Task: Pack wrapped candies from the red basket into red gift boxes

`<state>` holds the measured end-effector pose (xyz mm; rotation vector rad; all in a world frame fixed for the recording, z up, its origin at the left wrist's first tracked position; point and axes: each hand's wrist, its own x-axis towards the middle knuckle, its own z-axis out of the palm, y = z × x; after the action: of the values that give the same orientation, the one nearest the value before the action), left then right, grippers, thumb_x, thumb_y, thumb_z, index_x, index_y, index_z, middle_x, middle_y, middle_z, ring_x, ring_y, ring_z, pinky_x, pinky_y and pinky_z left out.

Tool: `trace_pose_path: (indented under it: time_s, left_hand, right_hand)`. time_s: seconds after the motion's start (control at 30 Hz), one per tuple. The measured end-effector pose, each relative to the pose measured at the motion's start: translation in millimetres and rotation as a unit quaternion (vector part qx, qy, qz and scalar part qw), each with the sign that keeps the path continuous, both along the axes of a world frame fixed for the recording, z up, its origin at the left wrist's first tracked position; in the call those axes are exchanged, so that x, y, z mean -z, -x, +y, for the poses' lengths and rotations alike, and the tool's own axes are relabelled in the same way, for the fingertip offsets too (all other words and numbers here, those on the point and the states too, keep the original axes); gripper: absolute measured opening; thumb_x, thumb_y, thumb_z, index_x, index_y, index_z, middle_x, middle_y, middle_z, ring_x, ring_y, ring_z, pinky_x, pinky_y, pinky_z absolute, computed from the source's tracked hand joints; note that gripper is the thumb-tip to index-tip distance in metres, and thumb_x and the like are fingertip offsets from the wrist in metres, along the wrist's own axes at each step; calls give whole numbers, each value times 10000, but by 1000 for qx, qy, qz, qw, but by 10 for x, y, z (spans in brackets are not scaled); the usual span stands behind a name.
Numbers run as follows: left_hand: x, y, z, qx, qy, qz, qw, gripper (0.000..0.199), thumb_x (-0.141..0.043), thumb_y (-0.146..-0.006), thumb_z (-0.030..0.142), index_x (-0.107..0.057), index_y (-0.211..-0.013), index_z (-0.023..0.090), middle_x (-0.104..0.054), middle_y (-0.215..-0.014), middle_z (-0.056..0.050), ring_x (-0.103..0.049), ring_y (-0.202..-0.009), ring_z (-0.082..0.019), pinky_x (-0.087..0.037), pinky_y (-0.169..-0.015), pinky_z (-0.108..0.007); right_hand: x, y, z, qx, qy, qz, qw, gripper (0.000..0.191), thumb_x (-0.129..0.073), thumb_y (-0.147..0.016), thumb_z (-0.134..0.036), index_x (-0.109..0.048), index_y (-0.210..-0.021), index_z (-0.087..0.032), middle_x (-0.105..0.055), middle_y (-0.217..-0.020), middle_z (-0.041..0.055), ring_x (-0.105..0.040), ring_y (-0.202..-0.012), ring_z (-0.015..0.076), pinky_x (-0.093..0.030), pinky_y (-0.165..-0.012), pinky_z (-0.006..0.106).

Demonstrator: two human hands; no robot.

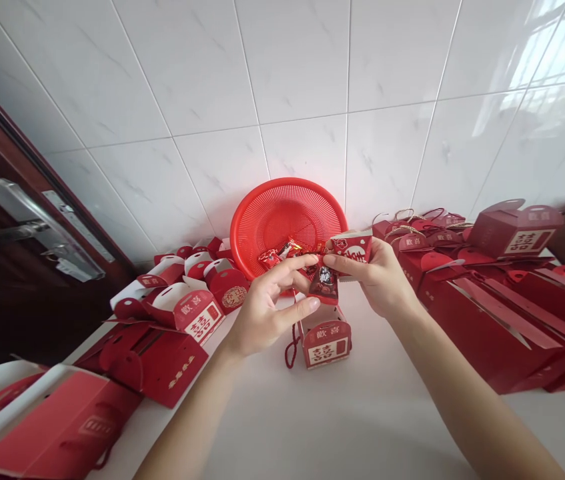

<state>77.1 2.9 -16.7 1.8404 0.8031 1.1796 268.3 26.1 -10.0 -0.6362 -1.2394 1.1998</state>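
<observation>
Between my two hands, over a small red gift box (327, 345) with gold characters and a dark red cord, is a dark red candy packet (325, 283). My right hand (377, 270) pinches small red packets, one of them a red and white packet (352, 247) with a character on it. On the packet's other side, my left hand (279, 300) has its thumb and fingers apart, the index fingertip near the packet's top. Behind them a red plastic basket (289, 200) leans against the wall, with several wrapped candies (287, 250) at its bottom.
Open red boxes (187, 307) crowd the left of the white table (282, 413). Red bags (482, 327) and a closed box (517, 230) stand at the right. A door with a metal handle (27, 213) is at far left, beside the tiled wall.
</observation>
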Motion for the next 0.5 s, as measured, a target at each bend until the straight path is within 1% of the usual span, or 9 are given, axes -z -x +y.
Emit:
trace_pose_path:
  time_s: [0.1,0.27,0.5]
  left_hand:
    - [14,-3,18,-1,1,2,1000,482,-749,-839,205,-622,-1302,254,-700,-834,10,-684,-897,-170,-525,-891,-305]
    - [10,-7,19,-4,-5,6,1000,485,-747,-835,197,-621,-1301,238,-711,-843,6,-681,-900,-164,-520,-929,-312]
    - [20,-8,15,-18,8,12,1000,502,-752,-826,211,-619,-1310,223,-700,-835,-6,-677,-899,-185,-521,-930,-341]
  right_hand:
    - [-11,0,-10,15,0,-3,1000,350,-916,-592,-393,-719,-786,-180,-716,-763,20,-668,-690,174,-567,-650,319]
    - [-10,11,-1,9,-1,2,1000,348,-916,-591,-394,-711,-769,-176,-708,-750,20,-665,-689,175,-572,-661,329]
    - [3,17,14,27,-1,-8,1000,356,-911,-593,-410,-710,-782,-186,-713,-761,24,-669,-709,187,-576,-660,338]
